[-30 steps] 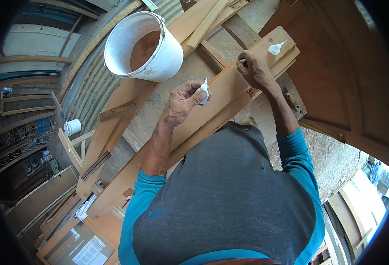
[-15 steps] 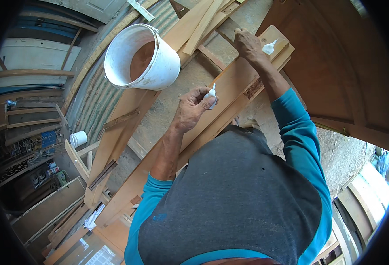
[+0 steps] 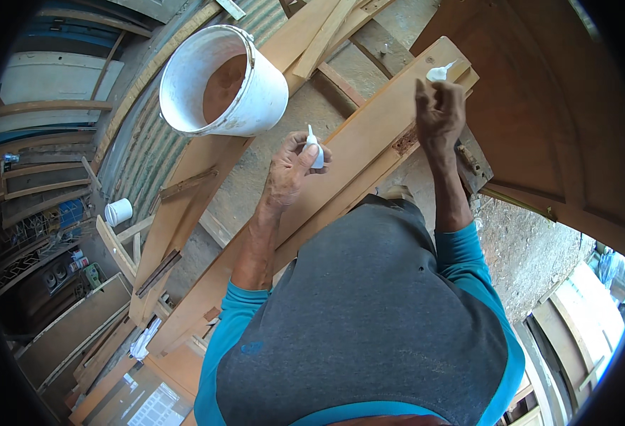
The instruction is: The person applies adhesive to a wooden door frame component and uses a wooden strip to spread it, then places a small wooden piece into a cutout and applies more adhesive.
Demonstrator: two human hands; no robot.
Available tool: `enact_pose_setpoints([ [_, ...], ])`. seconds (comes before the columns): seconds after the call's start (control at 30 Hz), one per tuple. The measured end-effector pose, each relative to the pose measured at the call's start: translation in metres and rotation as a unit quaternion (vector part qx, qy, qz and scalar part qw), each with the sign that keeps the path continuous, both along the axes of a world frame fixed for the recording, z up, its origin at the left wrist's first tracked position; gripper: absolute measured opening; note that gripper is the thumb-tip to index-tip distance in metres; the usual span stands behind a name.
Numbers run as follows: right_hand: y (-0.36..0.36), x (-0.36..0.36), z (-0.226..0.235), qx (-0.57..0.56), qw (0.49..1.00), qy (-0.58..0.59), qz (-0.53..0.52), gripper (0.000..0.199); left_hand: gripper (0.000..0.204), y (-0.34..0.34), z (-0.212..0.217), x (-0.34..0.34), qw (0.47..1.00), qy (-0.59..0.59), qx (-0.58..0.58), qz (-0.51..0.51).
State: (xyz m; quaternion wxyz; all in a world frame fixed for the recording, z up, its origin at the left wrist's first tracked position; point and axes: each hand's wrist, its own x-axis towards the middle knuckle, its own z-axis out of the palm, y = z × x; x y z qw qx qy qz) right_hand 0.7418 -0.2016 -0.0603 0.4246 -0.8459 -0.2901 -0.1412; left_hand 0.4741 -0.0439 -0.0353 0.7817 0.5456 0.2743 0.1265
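Left hand [image 3: 289,170] grip clamped on small white bottle [image 3: 314,150]; right hand [image 3: 439,113] pinches white blob [image 3: 438,72] over plank [image 3: 369,142], running diagonally.

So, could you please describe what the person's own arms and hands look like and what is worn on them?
Both hands are bare, with no gloves, rings or watch visible. The left hand and right hand lead into uncovered forearms. Bright turquoise-blue long sleeves, pushed up to about the elbows, cover the upper arms: the left sleeve and the right sleeve. A grey sleeveless vest lies over them.
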Motion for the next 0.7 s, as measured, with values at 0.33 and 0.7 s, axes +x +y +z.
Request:
enact_pose_setpoints([
  [0.33, -0.01, 0.065, -0.015, 0.15, 0.98, 0.132, 0.014, 0.039, 0.014, 0.002, -0.014, 0.055, 0.994, -0.047, 0.102, 0.014],
  [0.7, -0.003, -0.009, 0.059, 0.121, 0.908, 0.363, 0.17, 0.03, 0.055, -0.015, -0.005, 0.091, 0.986, -0.049, 0.156, 0.015],
])
